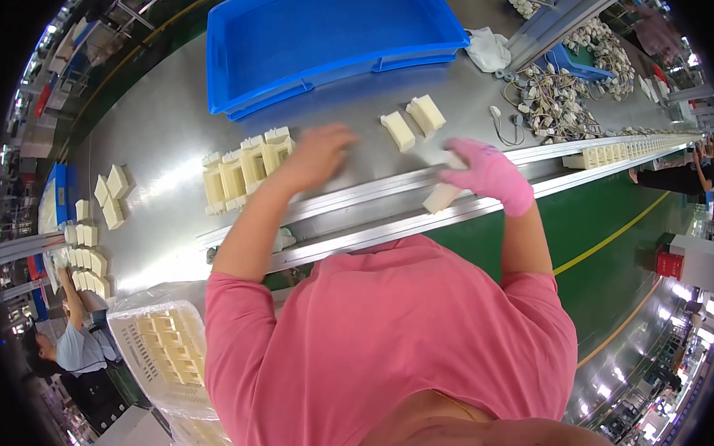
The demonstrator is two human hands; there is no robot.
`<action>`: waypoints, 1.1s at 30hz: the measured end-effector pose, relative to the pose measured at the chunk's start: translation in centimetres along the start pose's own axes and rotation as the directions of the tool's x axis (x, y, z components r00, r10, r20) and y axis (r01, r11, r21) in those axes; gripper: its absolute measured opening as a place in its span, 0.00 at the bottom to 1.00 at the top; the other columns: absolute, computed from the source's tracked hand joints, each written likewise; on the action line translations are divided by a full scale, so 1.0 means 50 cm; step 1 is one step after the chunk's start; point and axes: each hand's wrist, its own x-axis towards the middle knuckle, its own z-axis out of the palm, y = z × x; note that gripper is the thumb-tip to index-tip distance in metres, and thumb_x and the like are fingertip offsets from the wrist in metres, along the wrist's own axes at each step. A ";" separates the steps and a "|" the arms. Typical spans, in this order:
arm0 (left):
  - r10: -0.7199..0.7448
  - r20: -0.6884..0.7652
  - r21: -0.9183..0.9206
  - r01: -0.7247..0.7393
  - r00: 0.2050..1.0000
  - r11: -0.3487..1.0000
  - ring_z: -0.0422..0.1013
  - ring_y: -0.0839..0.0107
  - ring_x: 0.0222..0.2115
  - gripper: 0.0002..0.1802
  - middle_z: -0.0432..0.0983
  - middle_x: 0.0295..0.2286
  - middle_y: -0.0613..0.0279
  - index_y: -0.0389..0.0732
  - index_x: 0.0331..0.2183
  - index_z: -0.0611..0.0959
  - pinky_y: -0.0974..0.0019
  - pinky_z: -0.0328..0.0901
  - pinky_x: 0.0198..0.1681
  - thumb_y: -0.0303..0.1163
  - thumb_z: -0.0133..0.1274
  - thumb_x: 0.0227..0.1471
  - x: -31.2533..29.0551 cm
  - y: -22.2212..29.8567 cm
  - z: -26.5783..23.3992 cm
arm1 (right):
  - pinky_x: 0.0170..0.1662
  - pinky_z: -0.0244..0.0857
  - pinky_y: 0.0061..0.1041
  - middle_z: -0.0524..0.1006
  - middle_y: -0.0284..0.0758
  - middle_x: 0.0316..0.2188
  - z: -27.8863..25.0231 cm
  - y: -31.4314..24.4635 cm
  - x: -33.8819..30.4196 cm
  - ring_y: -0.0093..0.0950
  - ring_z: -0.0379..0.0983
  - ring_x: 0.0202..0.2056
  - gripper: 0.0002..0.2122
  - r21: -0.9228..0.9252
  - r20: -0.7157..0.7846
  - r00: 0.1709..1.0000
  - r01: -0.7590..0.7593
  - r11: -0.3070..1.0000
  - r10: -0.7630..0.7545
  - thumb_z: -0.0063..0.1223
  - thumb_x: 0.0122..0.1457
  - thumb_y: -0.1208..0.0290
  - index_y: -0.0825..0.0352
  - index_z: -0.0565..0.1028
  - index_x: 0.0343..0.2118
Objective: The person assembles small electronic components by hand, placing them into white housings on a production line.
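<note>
My left hand (322, 154), bare and blurred by motion, hovers over the metal table with its fingers loosely stretched out and nothing visible in them. Beside its wrist stands a row of several cream plastic housings (233, 180). My right hand (490, 176) wears a pink glove; thumb and fingers are apart above the metal rails (356, 196). Just below that thumb a single cream housing (440, 198) sits tilted at the near rail; whether the thumb touches it I cannot tell. Two more housings, one upright-looking (425, 115) and one beside it (398, 132), lie beyond the rails, between my hands.
A large blue bin (333, 41) stands at the far side. Tangled wired parts (555, 107) are heaped at right, near a metal post (563, 19). More housings (609, 153) line the rail track. At left are loose housings (110, 198), a white crate (139, 344) and a co-worker (75, 347).
</note>
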 end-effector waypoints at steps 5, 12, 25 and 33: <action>-0.118 0.166 0.445 0.033 0.979 0.895 0.45 0.62 0.57 0.20 0.60 0.51 0.59 0.53 0.37 0.80 0.49 0.37 0.57 0.24 0.48 0.38 -0.026 -0.139 -0.006 | 0.39 0.61 0.33 0.70 0.40 0.36 0.004 0.104 -0.005 0.39 0.67 0.37 0.18 -0.573 -0.295 0.933 -0.345 0.743 0.206 0.53 0.45 0.60 0.66 0.70 0.37; -0.143 0.305 0.495 -0.029 0.942 0.869 0.50 0.65 0.55 0.12 0.66 0.46 0.59 0.49 0.31 0.80 0.50 0.37 0.57 0.27 0.46 0.40 -0.017 -0.123 -0.026 | 0.41 0.62 0.36 0.71 0.43 0.35 0.053 0.134 0.218 0.41 0.68 0.39 0.22 -0.405 -0.307 0.948 -0.211 0.889 0.085 0.50 0.45 0.63 0.68 0.63 0.43; -0.566 -0.102 -0.984 -0.001 0.818 0.176 0.66 0.69 0.39 0.16 0.70 0.35 0.61 0.42 0.42 0.70 0.65 0.64 0.38 0.34 0.43 0.50 0.053 -0.034 0.078 | 0.38 0.64 0.31 0.74 0.42 0.30 0.069 0.144 0.272 0.36 0.71 0.35 0.17 -0.231 -0.278 0.960 -0.098 0.968 0.031 0.53 0.44 0.61 0.68 0.68 0.33; -0.519 -0.109 -0.952 0.061 0.848 0.299 0.67 0.70 0.38 0.21 0.65 0.37 0.58 0.42 0.46 0.62 0.66 0.66 0.33 0.46 0.32 0.57 0.049 0.088 0.100 | 0.29 0.62 0.33 0.73 0.42 0.24 0.086 -0.072 0.163 0.39 0.70 0.25 0.13 0.488 0.205 0.977 -0.050 0.872 -0.058 0.48 0.49 0.62 0.70 0.70 0.27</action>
